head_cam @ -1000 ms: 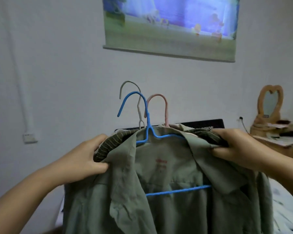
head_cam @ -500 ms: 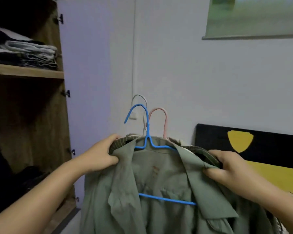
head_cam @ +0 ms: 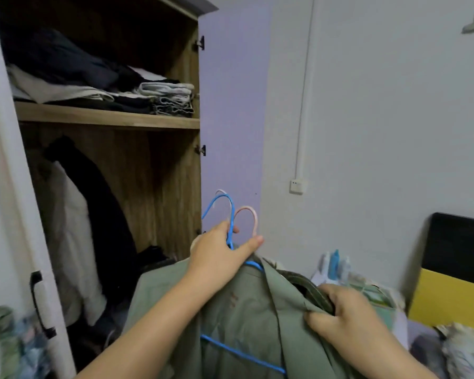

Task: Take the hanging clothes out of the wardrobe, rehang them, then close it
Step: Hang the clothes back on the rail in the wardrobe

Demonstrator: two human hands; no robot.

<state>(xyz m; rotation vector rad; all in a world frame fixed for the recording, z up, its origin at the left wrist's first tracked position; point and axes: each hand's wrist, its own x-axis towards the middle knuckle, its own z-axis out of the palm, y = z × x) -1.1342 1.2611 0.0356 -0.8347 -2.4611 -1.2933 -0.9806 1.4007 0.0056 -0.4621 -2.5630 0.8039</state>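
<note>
I hold a bundle of shirts in front of the open wooden wardrobe [head_cam: 159, 170]. The olive green shirt [head_cam: 246, 318] faces me on a blue hanger [head_cam: 222, 199]; a pink hanger hook [head_cam: 251, 212] and a pale one rise behind it. My left hand [head_cam: 219, 255] grips the necks of the hanger hooks, fingers curled round them. My right hand [head_cam: 342, 313] pinches the shirts' right shoulder, where a darker striped collar shows. Inside the wardrobe a black garment [head_cam: 101, 203] and a white garment [head_cam: 66, 236] hang at the left.
Folded clothes [head_cam: 104, 86] lie on the wardrobe's upper shelf [head_cam: 107, 116]. The white left door [head_cam: 11, 242] with a black handle stands open beside me; the right door [head_cam: 230, 105] is swung back against the wall. A dark and yellow headboard [head_cam: 454, 272] and clutter sit at the right.
My view has swung left onto the open wardrobe. My left hand left the shirts' left shoulder and now grips the hanger hooks. The bundle sits lower in view.
</note>
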